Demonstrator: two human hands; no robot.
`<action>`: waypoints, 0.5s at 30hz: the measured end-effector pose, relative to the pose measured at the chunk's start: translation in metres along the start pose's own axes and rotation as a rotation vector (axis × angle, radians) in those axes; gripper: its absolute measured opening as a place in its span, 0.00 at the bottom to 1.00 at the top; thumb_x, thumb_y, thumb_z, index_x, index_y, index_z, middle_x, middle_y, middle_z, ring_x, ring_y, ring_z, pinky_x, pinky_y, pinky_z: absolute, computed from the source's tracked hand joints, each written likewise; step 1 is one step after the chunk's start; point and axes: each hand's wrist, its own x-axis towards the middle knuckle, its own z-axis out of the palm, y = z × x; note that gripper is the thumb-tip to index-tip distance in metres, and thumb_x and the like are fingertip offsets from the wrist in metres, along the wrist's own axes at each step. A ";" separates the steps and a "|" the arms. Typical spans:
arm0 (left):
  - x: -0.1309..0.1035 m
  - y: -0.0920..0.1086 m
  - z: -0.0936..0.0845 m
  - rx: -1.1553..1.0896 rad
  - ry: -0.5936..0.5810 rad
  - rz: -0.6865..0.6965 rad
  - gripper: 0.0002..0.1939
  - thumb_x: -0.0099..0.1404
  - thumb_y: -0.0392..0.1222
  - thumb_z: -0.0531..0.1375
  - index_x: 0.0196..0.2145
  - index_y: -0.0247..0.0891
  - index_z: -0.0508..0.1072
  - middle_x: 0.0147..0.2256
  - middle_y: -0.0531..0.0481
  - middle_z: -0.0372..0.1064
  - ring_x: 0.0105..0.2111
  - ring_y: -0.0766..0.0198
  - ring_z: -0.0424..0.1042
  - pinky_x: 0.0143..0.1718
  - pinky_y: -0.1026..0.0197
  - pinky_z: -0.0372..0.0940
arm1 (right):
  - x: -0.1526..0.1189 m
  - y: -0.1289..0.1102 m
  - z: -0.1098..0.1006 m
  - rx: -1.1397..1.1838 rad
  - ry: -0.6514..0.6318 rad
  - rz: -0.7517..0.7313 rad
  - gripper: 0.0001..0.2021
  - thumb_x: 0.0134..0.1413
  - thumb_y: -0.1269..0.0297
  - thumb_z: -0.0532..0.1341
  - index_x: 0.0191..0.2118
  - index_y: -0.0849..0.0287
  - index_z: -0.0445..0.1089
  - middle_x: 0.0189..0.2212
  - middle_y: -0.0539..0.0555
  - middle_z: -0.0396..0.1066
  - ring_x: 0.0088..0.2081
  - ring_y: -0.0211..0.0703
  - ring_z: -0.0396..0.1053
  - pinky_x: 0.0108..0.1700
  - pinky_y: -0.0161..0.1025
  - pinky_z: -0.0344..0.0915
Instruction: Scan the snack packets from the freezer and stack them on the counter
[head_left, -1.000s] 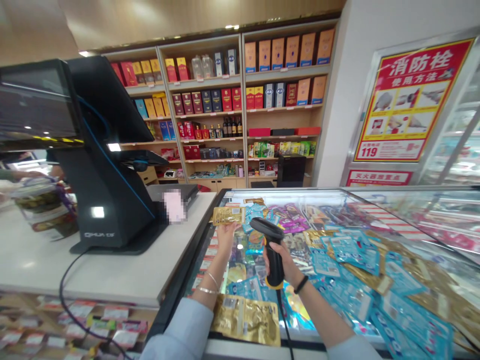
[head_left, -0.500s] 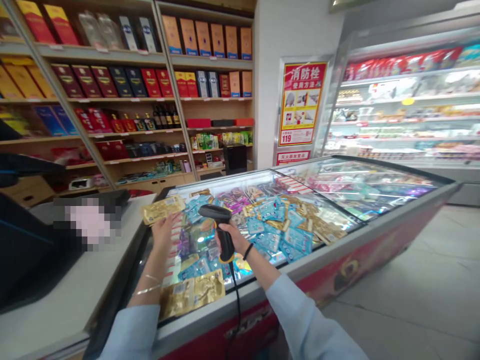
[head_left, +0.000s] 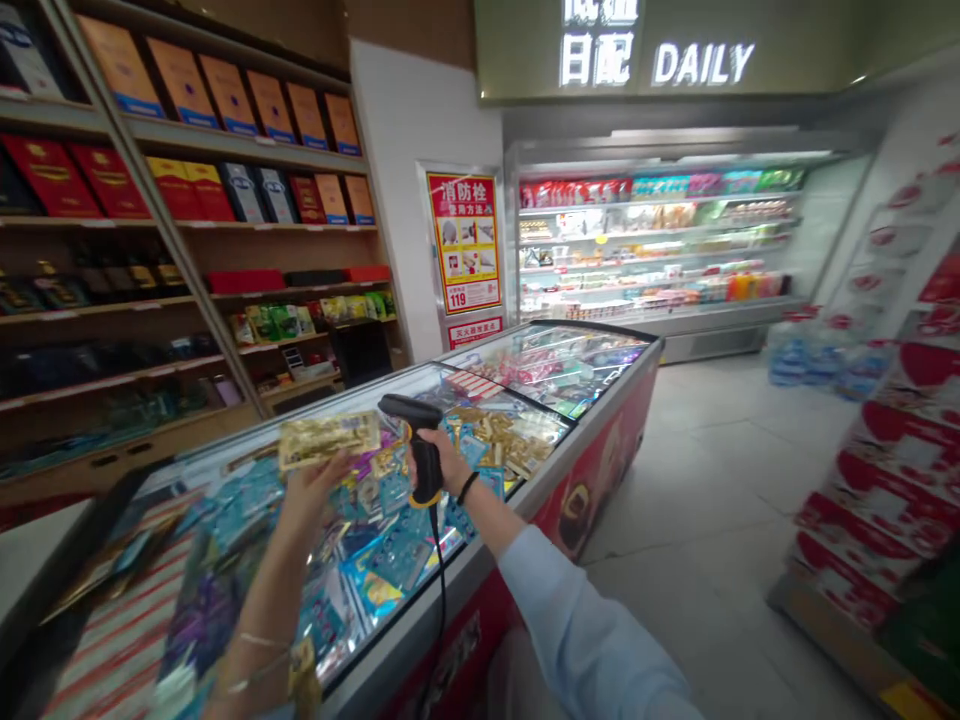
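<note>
I have the gold pouch (head_left: 328, 440) in the left hand (head_left: 315, 485), pinched at its lower edge toward the right end, so most of its length sticks out leftward past the fingers. Its long axis runs side to side across my view, rising slightly to the right, and its broad face is turned toward me. The right hand (head_left: 448, 462) is wrapped around the handle of the scanner (head_left: 409, 411), which stands nearly upright with its head on top.

The relation I read off is this: the scanner's head points left, its front end just beside the pouch's upper right corner. The two long lines roughly agree, pouch and head both lying crosswise, while the handle drops away from them. The left hand is the nearer one to the pouch, since it bears it; the right lies off the pouch's right end, a little way apart. From here I cannot judge the depth between pouch and scanner, nor whether the head aims at the face or past it.

Both are above the glass-topped freezer (head_left: 555, 462), with gold packets (head_left: 499, 430) beyond the right hand. The cable (head_left: 441, 580) hangs down from the handle's base.
</note>
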 end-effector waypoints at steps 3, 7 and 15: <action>0.006 -0.020 0.056 0.099 -0.111 -0.016 0.34 0.38 0.72 0.67 0.25 0.35 0.78 0.25 0.45 0.77 0.35 0.49 0.77 0.41 0.51 0.72 | -0.008 -0.020 -0.038 -0.016 0.107 -0.044 0.22 0.42 0.39 0.60 0.30 0.54 0.63 0.14 0.44 0.64 0.17 0.39 0.64 0.20 0.34 0.61; 0.016 -0.046 0.093 0.347 -0.087 0.003 0.31 0.43 0.73 0.60 0.21 0.38 0.75 0.24 0.45 0.75 0.34 0.48 0.75 0.37 0.53 0.68 | -0.016 -0.038 -0.087 -0.037 0.244 -0.098 0.22 0.42 0.38 0.60 0.28 0.53 0.64 0.12 0.44 0.58 0.19 0.42 0.65 0.21 0.34 0.60; 0.019 -0.062 0.096 0.697 -0.028 -0.041 0.26 0.55 0.65 0.52 0.26 0.41 0.78 0.26 0.43 0.74 0.35 0.44 0.75 0.38 0.51 0.66 | -0.032 -0.027 -0.125 -0.014 0.353 -0.146 0.24 0.60 0.40 0.57 0.33 0.58 0.72 0.22 0.48 0.71 0.27 0.44 0.73 0.28 0.38 0.69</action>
